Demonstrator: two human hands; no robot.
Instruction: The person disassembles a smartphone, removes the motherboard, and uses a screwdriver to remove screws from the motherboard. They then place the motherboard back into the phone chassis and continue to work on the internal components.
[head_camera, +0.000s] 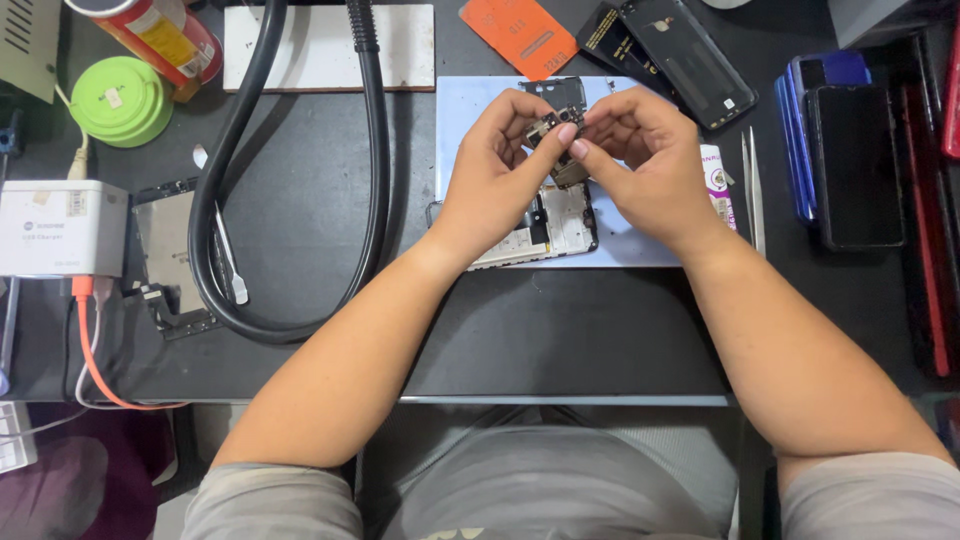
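Dark bench (300, 190); small circuit board (556, 128) between fingers (563, 134).

Glossy black rubber hose (375, 190), shiny metal tweezers (752, 190), matt dark table (560, 340).

Bright even overhead light, soft shadows, sharp focus, dim corners.

a dark worktable (560, 340) under even light, its pale front edge above a dim floor (60, 490).
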